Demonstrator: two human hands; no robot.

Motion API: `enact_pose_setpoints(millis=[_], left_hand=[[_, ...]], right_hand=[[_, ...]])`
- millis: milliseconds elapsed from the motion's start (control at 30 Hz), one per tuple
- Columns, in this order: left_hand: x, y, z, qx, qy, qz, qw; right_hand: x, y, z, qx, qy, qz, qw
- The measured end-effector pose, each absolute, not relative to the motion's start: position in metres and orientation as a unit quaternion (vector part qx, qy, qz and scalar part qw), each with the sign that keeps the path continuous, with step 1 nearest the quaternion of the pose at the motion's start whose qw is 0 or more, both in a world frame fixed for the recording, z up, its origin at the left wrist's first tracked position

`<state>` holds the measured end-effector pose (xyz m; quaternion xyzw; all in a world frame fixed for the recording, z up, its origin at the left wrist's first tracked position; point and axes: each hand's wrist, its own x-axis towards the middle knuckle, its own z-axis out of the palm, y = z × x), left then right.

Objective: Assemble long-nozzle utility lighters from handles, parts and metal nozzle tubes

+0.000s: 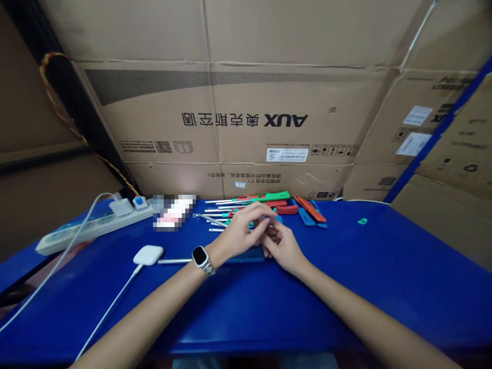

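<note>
My left hand (246,226), a watch (201,257) on its wrist, is closed with thumb and fingertips pinched near my right hand's fingers. My right hand (285,245) is also closed, its fingertips meeting the left's. Whatever is between them is mostly hidden. A tilted metal tube (212,221) runs behind my left hand; I cannot tell if it is held. Just below the hands lies a blue long-necked lighter (248,254), its metal rod partly behind my left wrist. Beyond them are several long-necked lighters, including a green one (279,196) and a red one (288,209).
Orange and blue handle pieces (310,211) lie right of the lighters, with a small green part (362,221) farther right. At left are a white power strip (96,225) and a white charger (148,254) with its cable. Cardboard (238,92) walls the blue table's (384,287) back.
</note>
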<state>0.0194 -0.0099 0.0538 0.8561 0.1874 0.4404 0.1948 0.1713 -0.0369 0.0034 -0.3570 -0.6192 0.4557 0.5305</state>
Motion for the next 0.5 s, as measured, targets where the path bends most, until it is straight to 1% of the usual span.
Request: enact_pose_setpoints(millis=[67,200,400,500], left_hand=[[0.018,-0.010,0.053,0.866,0.177,0.421,0.205],[0.016,-0.006,0.052,0.860,0.176,0.436,0.199],[0.017,0.006,0.051,0.861,0.169,0.455,0.154],[0.017,0.004,0.049,0.847,0.183,0.474,0.157]], right_hand=[[0.169,-0.039,-0.004,-0.376,-0.587,0.468,0.543],[0.168,-0.041,-0.011,-0.389,-0.559,0.481,0.553],[0.171,-0.032,-0.002,-0.385,-0.595,0.456,0.538],[0.171,-0.031,0.004,-0.387,-0.622,0.442,0.518]])
